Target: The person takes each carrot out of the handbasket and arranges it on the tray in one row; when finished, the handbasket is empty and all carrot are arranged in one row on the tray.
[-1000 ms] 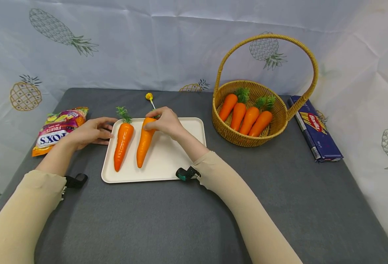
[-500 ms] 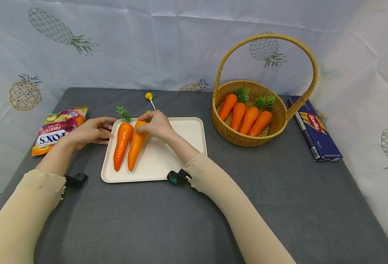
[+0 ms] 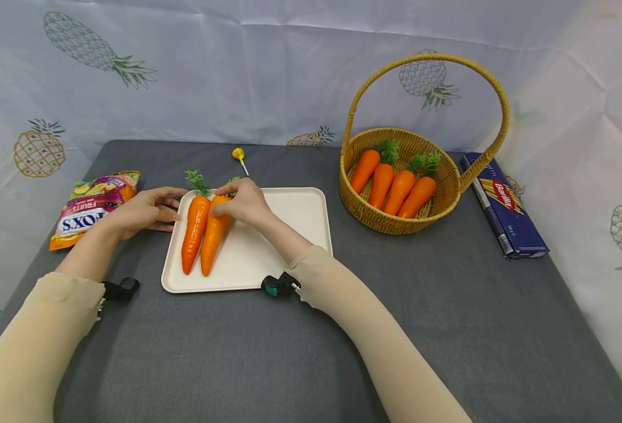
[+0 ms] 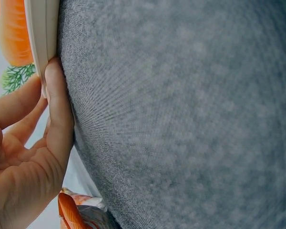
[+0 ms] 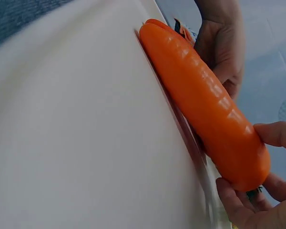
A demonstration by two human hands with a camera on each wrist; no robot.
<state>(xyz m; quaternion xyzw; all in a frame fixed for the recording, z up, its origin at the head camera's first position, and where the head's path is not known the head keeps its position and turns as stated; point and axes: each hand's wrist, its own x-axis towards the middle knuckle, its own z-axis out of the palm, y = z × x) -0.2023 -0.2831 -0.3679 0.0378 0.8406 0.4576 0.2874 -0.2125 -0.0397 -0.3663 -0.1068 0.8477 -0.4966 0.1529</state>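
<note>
Two orange carrots with green tops lie side by side near the left end of a cream tray [image 3: 279, 252]. My right hand [image 3: 244, 202] pinches the thick top end of the right-hand carrot [image 3: 213, 244], thumb on one side and fingers on the other; its green top is mostly hidden. In the right wrist view this carrot [image 5: 205, 100] hides most of the other one. The left-hand carrot [image 3: 194, 235] is close against it. At the tray's left edge, my left hand [image 3: 144, 210] holds the rim [image 4: 44, 43] between thumb and fingers.
A wicker basket [image 3: 374, 218] with a tall handle holds several carrots at the back right. Beside it lies a blue Barilla box [image 3: 507, 205]. A Fox's candy bag [image 3: 94, 205] sits left of the left hand. Behind the tray lies a yellow lollipop [image 3: 238, 154].
My right hand has moved left with the carrot, from mid-tray to right beside the other carrot. The left hand has stayed at the tray's edge.
</note>
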